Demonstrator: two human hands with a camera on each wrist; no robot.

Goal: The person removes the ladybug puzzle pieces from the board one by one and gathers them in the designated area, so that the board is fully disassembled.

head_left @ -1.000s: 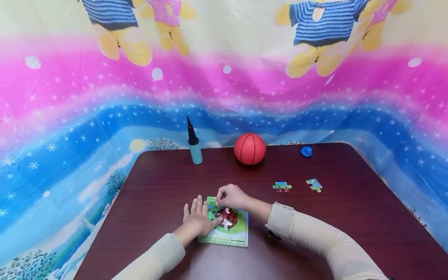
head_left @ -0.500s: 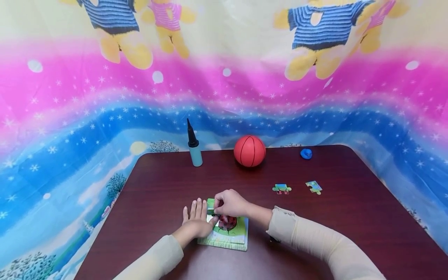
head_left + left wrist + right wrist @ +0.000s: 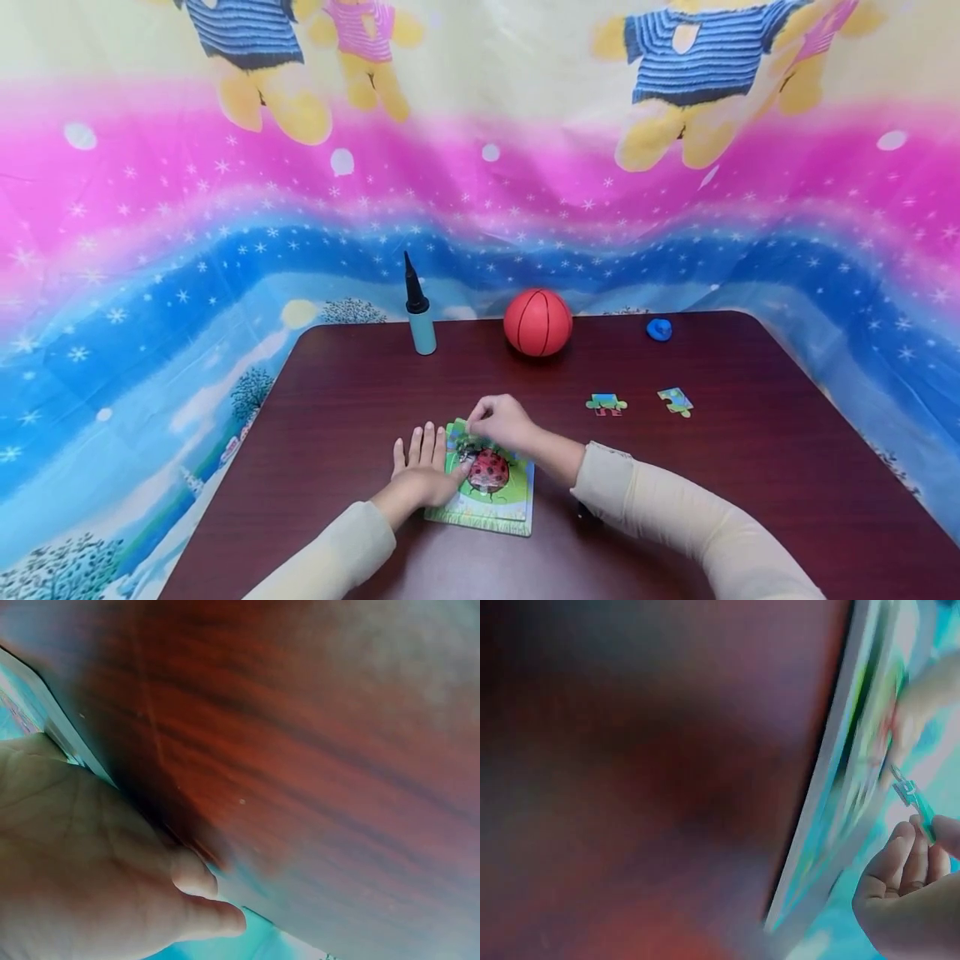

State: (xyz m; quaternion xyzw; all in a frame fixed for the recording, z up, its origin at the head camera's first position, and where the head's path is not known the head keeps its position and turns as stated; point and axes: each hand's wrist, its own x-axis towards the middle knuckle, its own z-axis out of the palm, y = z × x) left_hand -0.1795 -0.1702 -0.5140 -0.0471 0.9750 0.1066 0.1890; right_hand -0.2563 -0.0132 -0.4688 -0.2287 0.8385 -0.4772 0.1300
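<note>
From where I stand, the person's left hand (image 3: 422, 477) lies at the left side of the puzzle board (image 3: 480, 526), its fingers straight and a little spread toward the far side, the thumb reaching right over the picture. The board sits at the near middle of the dark red table (image 3: 352, 383), with a red, black-spotted ladybug (image 3: 489, 471) showing on it. Over the board's far part is the right hand (image 3: 501, 420), thumb and fingertips pinching a small green puzzle piece (image 3: 916, 801); whether that piece touches the board, I cannot tell. Well to the right and farther off, two loose pieces lie apart from each other, a left one (image 3: 607, 405) and a right one (image 3: 677, 402). Along the far edge stand a teal pump (image 3: 422, 332) with a black nozzle on the left, a red ball (image 3: 537, 323) in the middle, and a small blue object (image 3: 659, 330) on the right.
</note>
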